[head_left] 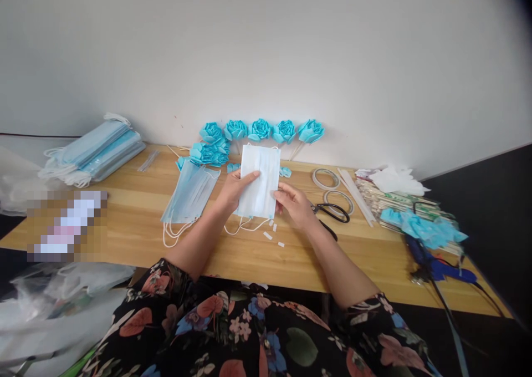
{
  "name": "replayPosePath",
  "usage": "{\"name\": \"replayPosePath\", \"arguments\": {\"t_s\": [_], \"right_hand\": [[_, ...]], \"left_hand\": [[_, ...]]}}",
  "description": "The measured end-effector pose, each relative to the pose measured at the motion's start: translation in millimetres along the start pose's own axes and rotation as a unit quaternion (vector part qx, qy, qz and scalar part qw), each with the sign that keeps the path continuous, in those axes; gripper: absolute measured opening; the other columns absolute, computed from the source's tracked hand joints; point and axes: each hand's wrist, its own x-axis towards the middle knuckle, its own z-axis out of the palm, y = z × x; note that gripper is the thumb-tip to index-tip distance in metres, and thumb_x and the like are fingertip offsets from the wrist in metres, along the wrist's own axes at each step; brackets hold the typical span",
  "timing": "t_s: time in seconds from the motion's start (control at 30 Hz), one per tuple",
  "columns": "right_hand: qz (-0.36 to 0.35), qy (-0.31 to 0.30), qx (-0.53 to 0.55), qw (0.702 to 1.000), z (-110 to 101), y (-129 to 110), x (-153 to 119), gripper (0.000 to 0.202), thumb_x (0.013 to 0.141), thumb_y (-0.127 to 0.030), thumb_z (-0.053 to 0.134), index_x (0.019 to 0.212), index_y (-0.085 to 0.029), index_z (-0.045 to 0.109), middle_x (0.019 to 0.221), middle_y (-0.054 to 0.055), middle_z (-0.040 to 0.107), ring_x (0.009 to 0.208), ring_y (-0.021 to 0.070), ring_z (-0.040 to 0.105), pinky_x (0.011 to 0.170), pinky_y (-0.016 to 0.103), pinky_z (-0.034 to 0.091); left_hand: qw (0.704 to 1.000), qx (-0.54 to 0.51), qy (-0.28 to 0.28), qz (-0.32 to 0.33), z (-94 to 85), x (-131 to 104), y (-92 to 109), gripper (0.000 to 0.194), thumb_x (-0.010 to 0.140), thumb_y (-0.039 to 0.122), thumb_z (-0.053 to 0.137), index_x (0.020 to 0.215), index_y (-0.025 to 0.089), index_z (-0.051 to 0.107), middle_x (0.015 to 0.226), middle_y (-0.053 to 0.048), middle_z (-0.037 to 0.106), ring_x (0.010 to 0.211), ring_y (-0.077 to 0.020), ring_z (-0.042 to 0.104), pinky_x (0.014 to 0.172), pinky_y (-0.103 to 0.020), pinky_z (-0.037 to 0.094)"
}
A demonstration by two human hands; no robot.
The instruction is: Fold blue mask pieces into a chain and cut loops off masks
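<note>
A pale blue face mask point(261, 191) is upright above the table, its white ear loops hanging below and showing at the top. My left hand point(235, 188) grips its left edge, thumb across the front and fingers behind. At its right edge, my right hand point(293, 204) pinches the mask between thumb and fingers. More flat masks point(193, 191) lie beside my left forearm. Small white cut pieces point(268, 235) are scattered below the held mask. Just right of my right hand rest black-handled scissors point(337, 212), partly hidden by my wrist.
Several blue flowers point(261, 128) line the wall. A stack of masks point(97, 149) sits at the back left, near a pixelated object point(68, 224). Rightward are tape rolls point(325, 178), white sticks point(358, 198), blue scraps point(424, 227) and a blue glue gun point(443, 269).
</note>
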Motion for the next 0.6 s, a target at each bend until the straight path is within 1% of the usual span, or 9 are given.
{"name": "replayPosePath", "arguments": {"t_s": [0.07,0.2,0.3,0.37,0.47,0.6], "right_hand": [[0.006,-0.013,0.002,1.0,0,0,0,0.046,0.082,-0.056,0.068,0.114,-0.022,0.07,0.06,-0.003,0.06,0.053,0.014,0.053,0.052,0.028,0.043],[0.001,-0.022,-0.009,1.0,0,1,-1,0.041,0.082,-0.05,0.072,0.112,-0.023,0.069,0.059,-0.006,0.055,0.052,0.0115,0.05,0.052,0.025,0.04],[-0.015,-0.009,0.009,1.0,-3,1,0,0.037,0.084,-0.052,0.069,0.107,-0.022,0.069,0.061,-0.005,0.058,0.054,0.0123,0.052,0.053,0.026,0.042],[-0.033,0.01,0.029,0.999,-6,1,1,0.037,0.086,-0.057,0.065,0.096,-0.022,0.068,0.062,-0.003,0.06,0.055,0.0134,0.054,0.053,0.026,0.044],[-0.055,0.051,0.06,0.995,-9,3,3,0.043,0.087,-0.063,0.06,0.078,-0.022,0.061,0.059,-0.002,0.058,0.053,0.0131,0.053,0.051,0.027,0.043],[-0.042,0.115,0.087,0.989,-11,7,6,0.047,0.079,-0.065,0.069,0.069,-0.021,0.057,0.056,-0.004,0.055,0.048,0.0111,0.048,0.047,0.026,0.039]], "left_hand": [[1.0,-0.004,0.0,0.006,0.2,-1,0,0.048,0.057,0.048,0.089,0.086,0.014,0.072,0.081,-0.006,0.074,0.067,-0.019,0.064,0.067,-0.033,0.052],[1.0,-0.009,-0.002,0.008,2.3,-2,2,0.049,0.057,0.046,0.09,0.087,0.013,0.072,0.082,-0.007,0.074,0.068,-0.0182,0.065,0.067,-0.032,0.053],[0.999,0.002,-0.033,-0.013,3.1,-4,3,0.05,0.057,0.046,0.09,0.088,0.012,0.071,0.082,-0.007,0.074,0.067,-0.0176,0.065,0.066,-0.031,0.052],[0.997,0.019,-0.064,-0.035,2.9,-5,3,0.05,0.056,0.045,0.09,0.087,0.012,0.07,0.081,-0.007,0.074,0.067,-0.0172,0.065,0.065,-0.03,0.051],[0.989,0.061,-0.113,-0.074,2.6,-7,4,0.049,0.058,0.046,0.089,0.086,0.011,0.071,0.079,-0.007,0.073,0.066,-0.0165,0.064,0.063,-0.028,0.049],[0.971,0.134,-0.171,-0.102,2.6,-10,6,0.044,0.062,0.047,0.086,0.083,0.011,0.072,0.077,-0.007,0.072,0.065,-0.016,0.062,0.062,-0.029,0.048]]}}
